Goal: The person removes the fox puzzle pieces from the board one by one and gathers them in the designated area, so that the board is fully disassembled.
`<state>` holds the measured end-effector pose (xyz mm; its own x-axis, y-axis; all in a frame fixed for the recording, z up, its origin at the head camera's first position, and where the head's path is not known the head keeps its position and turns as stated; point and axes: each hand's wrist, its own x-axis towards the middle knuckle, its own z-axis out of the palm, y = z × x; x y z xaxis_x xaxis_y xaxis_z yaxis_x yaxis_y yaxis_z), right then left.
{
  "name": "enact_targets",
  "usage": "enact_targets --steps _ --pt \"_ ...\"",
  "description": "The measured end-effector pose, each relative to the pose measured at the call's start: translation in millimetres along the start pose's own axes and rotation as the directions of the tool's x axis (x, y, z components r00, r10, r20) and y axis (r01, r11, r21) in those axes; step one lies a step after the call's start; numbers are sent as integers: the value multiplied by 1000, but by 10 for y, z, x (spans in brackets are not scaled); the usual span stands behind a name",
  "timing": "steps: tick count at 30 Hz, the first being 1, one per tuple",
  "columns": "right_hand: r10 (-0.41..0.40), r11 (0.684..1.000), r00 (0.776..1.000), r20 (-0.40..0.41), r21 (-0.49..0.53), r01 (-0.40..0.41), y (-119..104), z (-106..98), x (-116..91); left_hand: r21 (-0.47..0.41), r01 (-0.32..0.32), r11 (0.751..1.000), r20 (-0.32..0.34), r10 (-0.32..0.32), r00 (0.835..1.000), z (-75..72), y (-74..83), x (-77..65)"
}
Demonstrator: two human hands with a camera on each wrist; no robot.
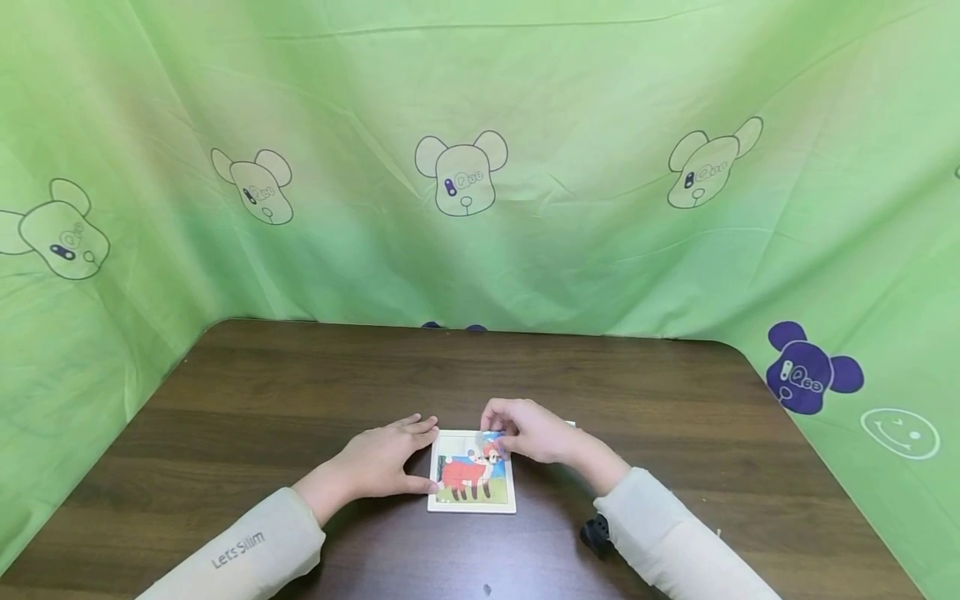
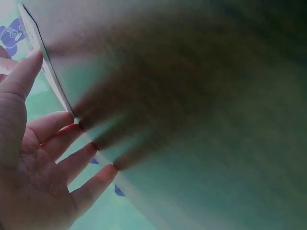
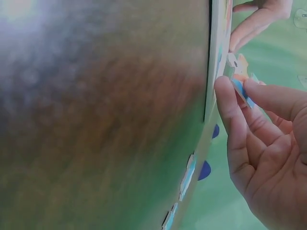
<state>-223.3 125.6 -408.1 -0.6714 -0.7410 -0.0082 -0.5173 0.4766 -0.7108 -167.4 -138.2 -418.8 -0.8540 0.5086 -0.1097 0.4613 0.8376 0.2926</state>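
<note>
A jigsaw board (image 1: 472, 507) with a pale frame lies on the table, showing a red-coated animal on grass. Its upper left part is bare and pale. My left hand (image 1: 381, 461) rests at the board's left side with fingers spread, the thumb on the frame's lower left and the index fingertip by the top left corner. Over the board's upper right, my right hand (image 1: 536, 429) pinches a puzzle piece (image 3: 241, 72) between thumb and index finger. That piece is tilted in the right wrist view, and fingers partly cover it.
Loose puzzle pieces (image 3: 187, 176) lie on the table beyond the board in the right wrist view; my right wrist mostly hides them from the head view. A black device (image 1: 596, 536) sits at my right cuff. A green printed curtain (image 1: 465, 267) surrounds the brown table (image 1: 300, 375).
</note>
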Motion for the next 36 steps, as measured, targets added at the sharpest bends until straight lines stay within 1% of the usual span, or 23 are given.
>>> enact_targets --steps 2,7,11,26,36 --pt "-2 1000 1000 2 21 2 -9 -4 -2 1 0 1000 0 0 1000 0 1 1" --pt "26 996 1000 18 81 -27 -28 -29 -33 -3 5 1000 6 -5 1000 -4 5 1" --pt "34 995 999 13 92 -35 -38 -71 -76 -9 15 1000 16 -15 1000 -14 17 -3" --pt "27 993 998 -61 113 -20 79 -245 -318 -9 19 1000 23 -19 1000 -33 42 -8" --pt "46 989 994 -103 143 -31 185 -368 -519 -10 21 1000 28 -20 999 -31 44 -14"
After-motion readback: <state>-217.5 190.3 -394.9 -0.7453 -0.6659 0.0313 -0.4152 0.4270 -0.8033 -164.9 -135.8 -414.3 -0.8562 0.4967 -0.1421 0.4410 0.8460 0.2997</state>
